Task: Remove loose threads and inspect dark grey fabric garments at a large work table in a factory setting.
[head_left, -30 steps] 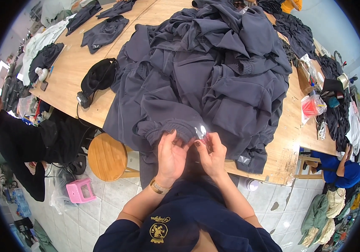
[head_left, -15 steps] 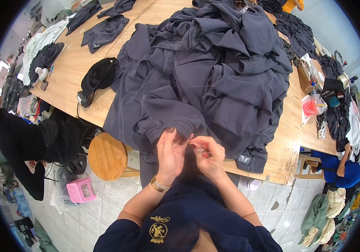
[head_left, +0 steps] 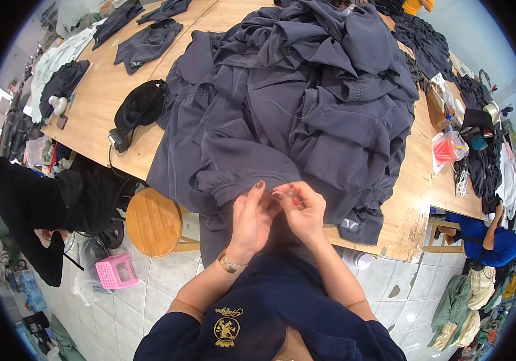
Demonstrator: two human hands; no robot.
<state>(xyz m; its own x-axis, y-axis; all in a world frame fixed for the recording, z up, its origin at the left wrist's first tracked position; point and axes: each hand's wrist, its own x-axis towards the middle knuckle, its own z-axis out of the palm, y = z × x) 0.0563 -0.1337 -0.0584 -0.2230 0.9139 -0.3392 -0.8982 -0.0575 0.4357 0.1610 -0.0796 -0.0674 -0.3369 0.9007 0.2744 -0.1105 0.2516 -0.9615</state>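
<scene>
A dark grey garment with a gathered elastic hem [head_left: 234, 183] hangs over the table's near edge, at the front of a large heap of grey garments [head_left: 342, 144]. Right beside that hem is my left hand [head_left: 250, 222], thumb raised apart from its curved fingers; its fingertips meet those of my right hand, and nothing shows plainly in its grasp. My right hand [head_left: 303, 216] is closed, with a small red object [head_left: 296, 194] showing between its fingers. Most of that object is covered, so its kind is unclear.
The wooden table [head_left: 95, 99] carries a black cap-like item [head_left: 142, 107] with a corded device, left of the heap. A round wooden stool [head_left: 154, 222] and pink plastic stool [head_left: 116, 272] stand at left. People in black [head_left: 29, 204] and blue [head_left: 492, 240] are on either side.
Both hands have shifted slightly right. The left thumb has come off the gathered hem, and the red object shows higher between my right fingers.
</scene>
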